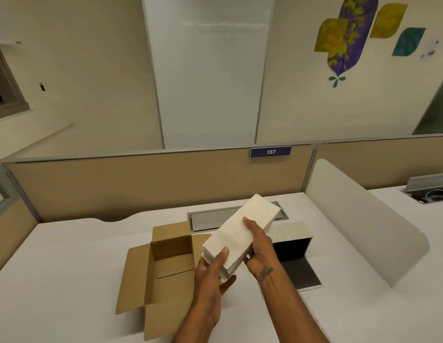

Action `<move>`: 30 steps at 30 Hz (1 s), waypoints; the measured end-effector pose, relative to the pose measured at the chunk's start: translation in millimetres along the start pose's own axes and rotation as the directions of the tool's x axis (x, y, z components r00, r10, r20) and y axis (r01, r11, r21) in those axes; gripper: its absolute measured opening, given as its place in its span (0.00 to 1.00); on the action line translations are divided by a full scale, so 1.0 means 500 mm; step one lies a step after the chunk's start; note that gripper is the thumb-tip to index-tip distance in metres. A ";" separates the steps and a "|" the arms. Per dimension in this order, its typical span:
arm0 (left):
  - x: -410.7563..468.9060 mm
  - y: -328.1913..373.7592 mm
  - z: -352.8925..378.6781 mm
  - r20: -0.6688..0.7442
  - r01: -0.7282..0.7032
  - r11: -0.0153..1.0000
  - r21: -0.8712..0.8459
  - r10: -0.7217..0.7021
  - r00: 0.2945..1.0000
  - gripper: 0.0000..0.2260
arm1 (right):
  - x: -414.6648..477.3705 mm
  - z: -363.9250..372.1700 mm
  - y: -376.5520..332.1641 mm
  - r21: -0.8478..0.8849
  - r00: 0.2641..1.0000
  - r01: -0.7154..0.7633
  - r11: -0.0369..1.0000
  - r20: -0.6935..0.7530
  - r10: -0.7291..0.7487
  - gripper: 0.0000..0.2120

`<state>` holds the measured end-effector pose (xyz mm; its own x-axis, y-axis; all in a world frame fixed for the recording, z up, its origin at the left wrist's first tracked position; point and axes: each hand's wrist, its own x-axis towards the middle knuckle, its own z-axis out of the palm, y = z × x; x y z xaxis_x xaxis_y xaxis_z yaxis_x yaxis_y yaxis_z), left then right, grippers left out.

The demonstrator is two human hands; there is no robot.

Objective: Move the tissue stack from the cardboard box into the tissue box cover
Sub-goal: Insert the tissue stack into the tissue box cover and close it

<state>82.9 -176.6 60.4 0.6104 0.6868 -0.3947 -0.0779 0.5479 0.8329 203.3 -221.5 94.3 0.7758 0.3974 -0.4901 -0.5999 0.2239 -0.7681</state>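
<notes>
A white tissue stack is held in the air above the desk, tilted with its far end up and to the right. My left hand grips its near end from below, thumb on top. My right hand clasps its right side near the middle. The open cardboard box lies on the desk to the left, flaps spread and inside empty. The tissue box cover, pale patterned top with a dark inside, stands to the right behind my right hand with its flap open on the desk.
A white desk carries everything. A metal cable tray is set into it behind the boxes. A tan partition with a "137" label closes the back, and a curved white divider stands on the right.
</notes>
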 end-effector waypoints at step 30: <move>0.075 -0.091 0.150 0.092 0.145 0.811 0.567 -0.237 0.967 0.24 | 0.084 -0.409 -0.193 -0.567 0.996 0.087 0.819 0.058 -0.065 0.19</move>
<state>168.3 -211.7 37.0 0.6815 0.4901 -0.5435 0.4719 0.2733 0.8382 333.9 -408.4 63.4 0.8006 0.4330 -0.4143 -0.3136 -0.2866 -0.9053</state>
